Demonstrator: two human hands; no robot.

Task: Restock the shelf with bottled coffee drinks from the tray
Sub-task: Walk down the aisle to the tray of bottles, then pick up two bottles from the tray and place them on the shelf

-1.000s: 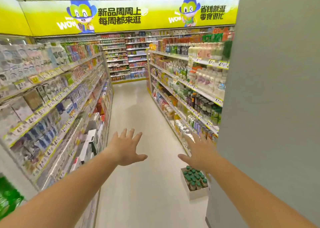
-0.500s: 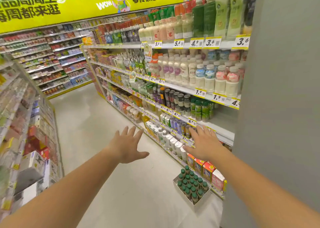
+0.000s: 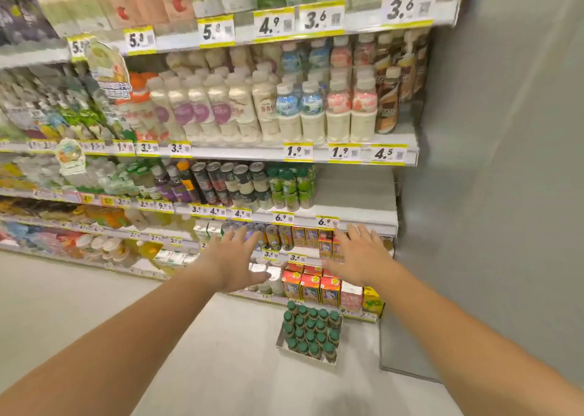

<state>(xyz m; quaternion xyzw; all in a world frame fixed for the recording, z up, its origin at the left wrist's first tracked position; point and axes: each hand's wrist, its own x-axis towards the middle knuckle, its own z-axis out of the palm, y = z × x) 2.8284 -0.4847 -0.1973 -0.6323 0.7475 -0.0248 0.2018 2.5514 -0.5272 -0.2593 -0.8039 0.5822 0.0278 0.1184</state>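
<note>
A white cardboard tray (image 3: 281,343) stands on the floor against the foot of the shelving, packed with several green-capped coffee bottles (image 3: 311,330). A few matching green-capped bottles (image 3: 292,188) stand on the third shelf (image 3: 357,218), whose right part is bare. My left hand (image 3: 235,260) and my right hand (image 3: 358,256) are stretched out in front of me, palms down, fingers spread, holding nothing. Both hover above and short of the tray, in front of the lower shelves.
Shelves of drinks with yellow price tags fill the view. A grey pillar (image 3: 505,162) closes off the right side. Red and yellow cartons (image 3: 311,286) sit on the bottom shelf just behind the tray. Pale floor (image 3: 79,305) stretches to the left.
The view has swung right from the aisle to face the drink shelf, much closer. Both hands stay open and outstretched; the tray now lies just below them.
</note>
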